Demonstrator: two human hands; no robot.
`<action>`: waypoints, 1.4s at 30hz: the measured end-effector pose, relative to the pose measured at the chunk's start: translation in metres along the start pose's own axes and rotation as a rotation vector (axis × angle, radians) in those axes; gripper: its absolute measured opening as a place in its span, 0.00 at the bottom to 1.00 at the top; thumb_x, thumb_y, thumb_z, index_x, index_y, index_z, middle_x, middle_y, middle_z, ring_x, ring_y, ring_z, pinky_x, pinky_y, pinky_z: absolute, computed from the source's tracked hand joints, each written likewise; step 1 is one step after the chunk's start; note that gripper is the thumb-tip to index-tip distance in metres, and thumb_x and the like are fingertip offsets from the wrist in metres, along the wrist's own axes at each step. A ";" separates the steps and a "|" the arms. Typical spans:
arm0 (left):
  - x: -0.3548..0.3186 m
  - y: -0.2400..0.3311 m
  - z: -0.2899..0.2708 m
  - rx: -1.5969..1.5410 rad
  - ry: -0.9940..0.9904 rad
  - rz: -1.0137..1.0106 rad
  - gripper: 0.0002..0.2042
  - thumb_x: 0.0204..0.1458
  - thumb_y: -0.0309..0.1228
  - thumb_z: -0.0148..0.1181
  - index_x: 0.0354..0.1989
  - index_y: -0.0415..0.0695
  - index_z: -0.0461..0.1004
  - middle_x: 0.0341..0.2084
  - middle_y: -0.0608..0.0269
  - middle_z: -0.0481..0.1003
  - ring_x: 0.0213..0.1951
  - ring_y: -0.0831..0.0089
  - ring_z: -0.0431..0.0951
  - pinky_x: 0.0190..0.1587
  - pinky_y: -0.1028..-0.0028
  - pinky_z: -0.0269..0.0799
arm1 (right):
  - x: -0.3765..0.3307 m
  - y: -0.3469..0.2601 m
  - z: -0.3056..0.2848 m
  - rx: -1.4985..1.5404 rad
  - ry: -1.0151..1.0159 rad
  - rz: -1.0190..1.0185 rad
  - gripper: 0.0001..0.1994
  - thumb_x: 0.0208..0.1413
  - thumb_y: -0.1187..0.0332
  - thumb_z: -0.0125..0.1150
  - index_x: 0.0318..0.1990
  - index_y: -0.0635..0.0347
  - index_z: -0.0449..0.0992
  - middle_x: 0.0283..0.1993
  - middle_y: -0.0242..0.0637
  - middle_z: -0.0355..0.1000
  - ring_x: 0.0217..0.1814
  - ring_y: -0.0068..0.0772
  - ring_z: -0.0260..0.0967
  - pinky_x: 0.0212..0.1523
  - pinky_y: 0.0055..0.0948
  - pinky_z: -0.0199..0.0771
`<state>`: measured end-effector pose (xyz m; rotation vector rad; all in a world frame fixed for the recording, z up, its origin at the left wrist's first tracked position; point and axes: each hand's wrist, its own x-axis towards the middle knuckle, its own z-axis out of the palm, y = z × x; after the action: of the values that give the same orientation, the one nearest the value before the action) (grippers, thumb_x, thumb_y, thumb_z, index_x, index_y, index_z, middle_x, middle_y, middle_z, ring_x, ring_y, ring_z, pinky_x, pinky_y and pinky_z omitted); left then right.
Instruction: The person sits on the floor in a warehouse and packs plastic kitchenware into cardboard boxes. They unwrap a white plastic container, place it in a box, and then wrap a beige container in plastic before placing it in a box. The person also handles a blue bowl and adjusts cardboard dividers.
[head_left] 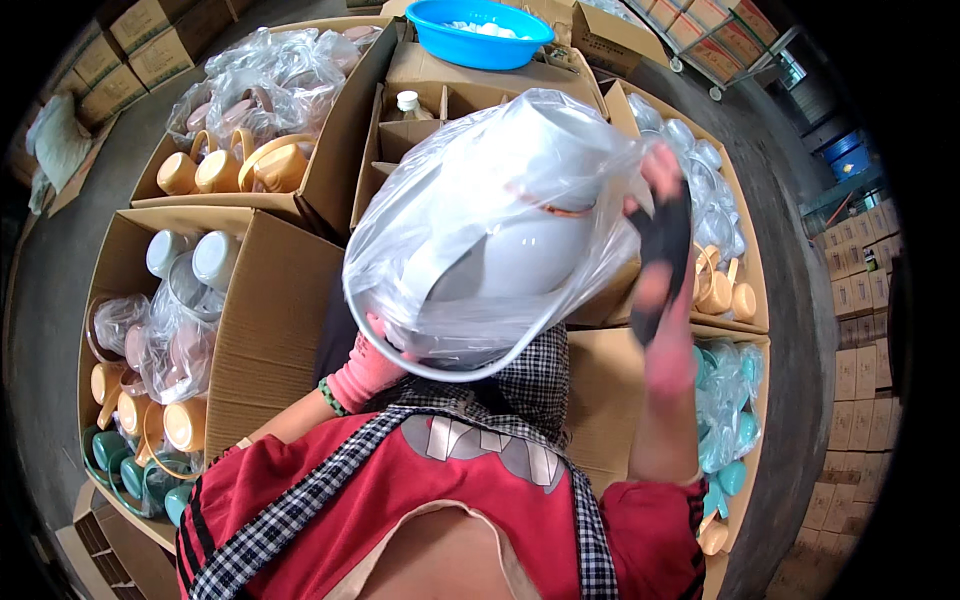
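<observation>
In front of my chest is a large pale grey plastic vessel [540,245] with a looped handle, wrapped in a clear plastic bag [440,215]. My left hand [366,372], in a pink glove, is closed on the vessel's lower left side at the pale rim of the loop; some of its fingers are hidden behind it. At the bag's upper right edge is my right hand [660,240], in a pink and black glove with bare fingertips. The film stretches out to those fingers, which are pinched on it and slightly blurred.
Open cartons surround me: orange and bagged pink pieces [215,170] at far left, mixed colours [190,350] at near left, bagged grey ones [690,150] at far right, teal ones [735,400] at near right. A blue basin [480,40] stands beyond a divided carton [400,135] holding a bottle [410,103].
</observation>
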<state>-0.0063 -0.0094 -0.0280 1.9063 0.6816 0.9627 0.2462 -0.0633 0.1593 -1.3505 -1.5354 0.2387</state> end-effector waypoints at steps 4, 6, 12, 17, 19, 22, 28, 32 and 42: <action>-0.011 -0.004 0.002 -0.003 -0.098 -0.046 0.25 0.31 0.35 0.62 0.42 0.39 0.67 0.42 0.51 0.67 0.45 0.57 0.66 0.47 0.64 0.62 | 0.047 0.054 -0.003 0.160 -0.019 0.148 0.40 0.49 0.36 0.31 0.56 0.64 0.55 0.59 0.39 0.52 0.60 0.32 0.49 0.59 0.29 0.45; -0.008 -0.004 -0.001 0.051 -0.097 -0.033 0.28 0.31 0.36 0.62 0.45 0.40 0.64 0.44 0.51 0.65 0.47 0.56 0.64 0.49 0.63 0.59 | 0.061 0.052 0.007 0.568 -0.192 0.367 0.41 0.48 0.35 0.31 0.55 0.66 0.55 0.57 0.40 0.56 0.58 0.32 0.53 0.59 0.29 0.47; -0.003 0.018 -0.030 0.046 -0.199 0.085 0.29 0.32 0.40 0.63 0.46 0.42 0.65 0.43 0.55 0.66 0.47 0.59 0.65 0.50 0.64 0.58 | 0.094 0.033 0.019 1.147 -0.645 0.276 0.42 0.46 0.34 0.30 0.53 0.66 0.59 0.51 0.36 0.63 0.52 0.26 0.58 0.54 0.25 0.55; -0.009 -0.018 -0.009 0.112 -0.213 0.083 0.29 0.36 0.42 0.61 0.47 0.41 0.63 0.44 0.56 0.65 0.46 0.62 0.65 0.51 0.64 0.57 | 0.040 0.128 0.037 1.271 -0.253 0.736 0.37 0.49 0.37 0.31 0.53 0.63 0.59 0.50 0.35 0.63 0.51 0.28 0.59 0.53 0.26 0.56; -0.009 -0.019 -0.006 0.223 -0.244 0.085 0.31 0.37 0.42 0.60 0.49 0.39 0.59 0.47 0.54 0.62 0.48 0.60 0.61 0.54 0.64 0.54 | -0.015 0.168 0.041 1.264 0.008 0.864 0.35 0.50 0.40 0.33 0.52 0.62 0.60 0.49 0.34 0.63 0.50 0.29 0.59 0.52 0.26 0.56; -0.010 -0.018 -0.007 -0.029 -0.237 -0.003 0.35 0.35 0.39 0.62 0.52 0.39 0.54 0.49 0.54 0.60 0.51 0.62 0.60 0.55 0.65 0.53 | -0.090 0.197 0.079 1.270 0.206 1.063 0.31 0.52 0.43 0.36 0.51 0.61 0.62 0.47 0.33 0.64 0.48 0.29 0.60 0.51 0.27 0.57; -0.006 -0.007 0.000 -0.572 -0.059 -0.404 0.41 0.32 0.35 0.67 0.55 0.38 0.49 0.50 0.53 0.58 0.52 0.63 0.60 0.55 0.68 0.55 | -0.052 0.128 0.032 0.621 0.268 0.743 0.20 0.54 0.54 0.43 0.46 0.59 0.66 0.43 0.31 0.66 0.44 0.28 0.61 0.48 0.26 0.60; 0.021 0.009 0.008 0.535 -0.191 0.252 0.36 0.32 0.39 0.65 0.51 0.35 0.57 0.50 0.45 0.57 0.52 0.52 0.58 0.56 0.64 0.51 | -0.004 -0.023 -0.003 -0.269 0.024 -0.075 0.17 0.45 0.70 0.53 0.45 0.63 0.66 0.49 0.37 0.63 0.52 0.34 0.57 0.55 0.34 0.51; 0.062 0.035 -0.010 0.357 -0.191 0.497 0.19 0.31 0.38 0.62 0.28 0.39 0.65 0.43 0.46 0.62 0.48 0.51 0.62 0.49 0.61 0.59 | 0.026 -0.026 0.015 -1.044 -0.907 -0.251 0.18 0.36 0.68 0.57 0.39 0.59 0.67 0.41 0.39 0.64 0.38 0.39 0.64 0.42 0.32 0.59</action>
<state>0.0226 0.0257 0.0284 2.5201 0.2771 0.9831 0.2225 -0.0442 0.1850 -1.9283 -2.8010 -0.1927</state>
